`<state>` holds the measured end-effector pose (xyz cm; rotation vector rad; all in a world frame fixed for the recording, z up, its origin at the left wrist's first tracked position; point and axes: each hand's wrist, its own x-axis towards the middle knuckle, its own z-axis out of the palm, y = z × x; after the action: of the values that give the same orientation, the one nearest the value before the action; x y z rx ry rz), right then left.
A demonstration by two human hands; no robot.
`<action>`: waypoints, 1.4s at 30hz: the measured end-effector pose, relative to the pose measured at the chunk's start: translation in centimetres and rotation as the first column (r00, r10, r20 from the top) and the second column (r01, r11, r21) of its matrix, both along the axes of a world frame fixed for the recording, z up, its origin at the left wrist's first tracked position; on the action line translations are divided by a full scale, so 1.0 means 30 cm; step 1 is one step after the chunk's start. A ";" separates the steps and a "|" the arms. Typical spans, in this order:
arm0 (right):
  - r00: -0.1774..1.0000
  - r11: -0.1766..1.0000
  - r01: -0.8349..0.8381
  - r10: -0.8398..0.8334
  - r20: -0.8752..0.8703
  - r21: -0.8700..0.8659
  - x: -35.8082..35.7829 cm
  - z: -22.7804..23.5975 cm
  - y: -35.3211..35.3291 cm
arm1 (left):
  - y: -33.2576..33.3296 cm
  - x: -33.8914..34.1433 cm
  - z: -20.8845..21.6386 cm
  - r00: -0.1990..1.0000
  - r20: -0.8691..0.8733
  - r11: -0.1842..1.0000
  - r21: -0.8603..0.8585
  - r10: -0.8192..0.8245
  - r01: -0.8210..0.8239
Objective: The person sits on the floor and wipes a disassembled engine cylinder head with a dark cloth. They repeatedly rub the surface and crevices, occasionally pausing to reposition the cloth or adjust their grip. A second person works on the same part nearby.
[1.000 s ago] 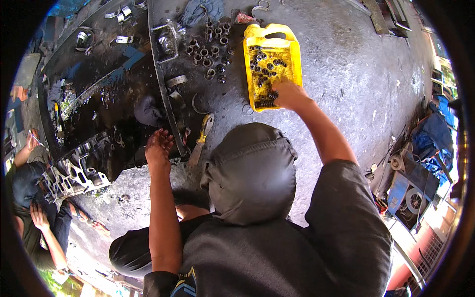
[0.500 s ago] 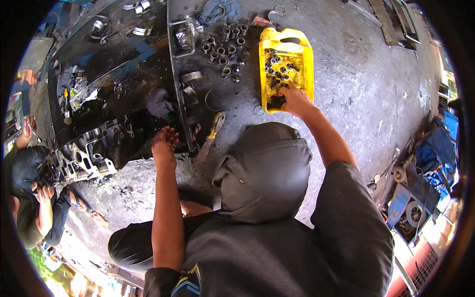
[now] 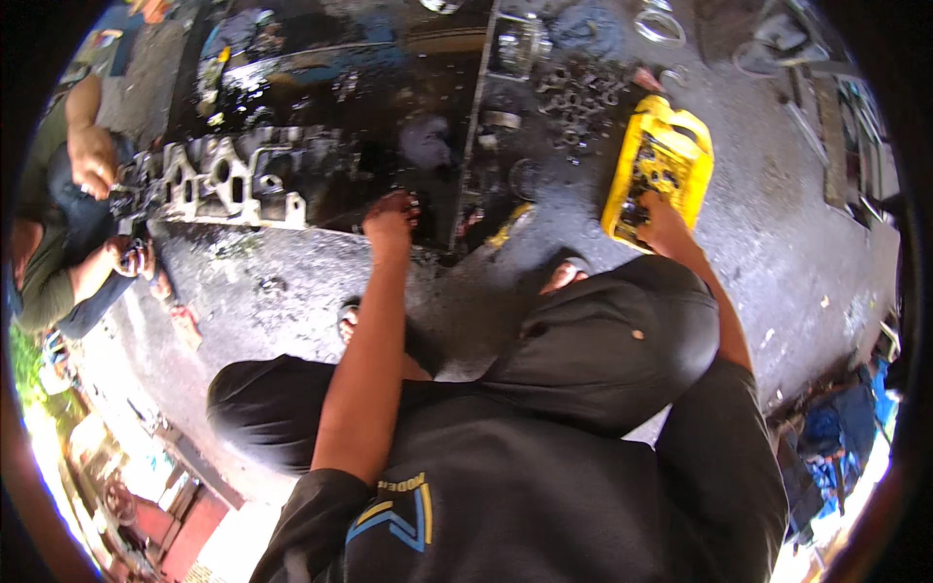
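My right hand [image 3: 663,225] reaches into a yellow plastic jug [image 3: 702,175] cut open along one side. Small dark metal parts [image 3: 661,178] lie in it; my fingertips are hidden among them. At the near edge of a dark, oily tray [image 3: 330,92] is my left hand [image 3: 391,220], its blackened fingers loosely curled and apart, with nothing seen in them. A dark greyish cloth [image 3: 426,142] lies in the tray just beyond that hand. Between my hands, a tool with a yellow handle [image 3: 507,227] rests by the tray's corner.
Several oily metal parts [image 3: 573,97] lie left of the jug. A pale metal engine part [image 3: 228,185] lies along the tray's near left side. At far left, a co-worker's hands [image 3: 92,160] work beside it. Metal bars [image 3: 831,136] lie at the far right.
The view has swung, so the tray and jug appear farther right. My right hand stays in the jug, and my left hand stays by the tray's edge. The co-worker's hands show more fully.
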<state>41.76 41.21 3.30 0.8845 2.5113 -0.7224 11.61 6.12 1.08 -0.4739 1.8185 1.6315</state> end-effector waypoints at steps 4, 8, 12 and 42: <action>0.999 0.996 0.010 -0.014 0.043 0.088 0.029 -0.017 -0.049 | -0.006 0.007 -0.006 1.000 -0.017 0.999 -0.044 0.004 -0.005; 0.976 0.964 0.218 -0.212 -0.056 0.154 0.030 0.001 -0.028 | 0.003 0.025 0.021 0.999 -0.028 0.999 -0.028 -0.033 0.032; 0.765 0.729 0.606 -0.644 -0.018 -0.317 0.062 0.055 0.059 | 0.022 0.033 0.066 0.995 -0.061 0.995 -0.058 -0.081 0.077; 0.990 0.619 -0.137 0.120 -0.079 -0.773 -0.795 0.536 -0.175 | 0.048 0.114 0.026 0.965 -0.185 0.982 0.058 0.186 -0.178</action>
<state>17.90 35.97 19.40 0.3552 1.8896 -1.5948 15.04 7.57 1.86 -0.4943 1.9219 1.8917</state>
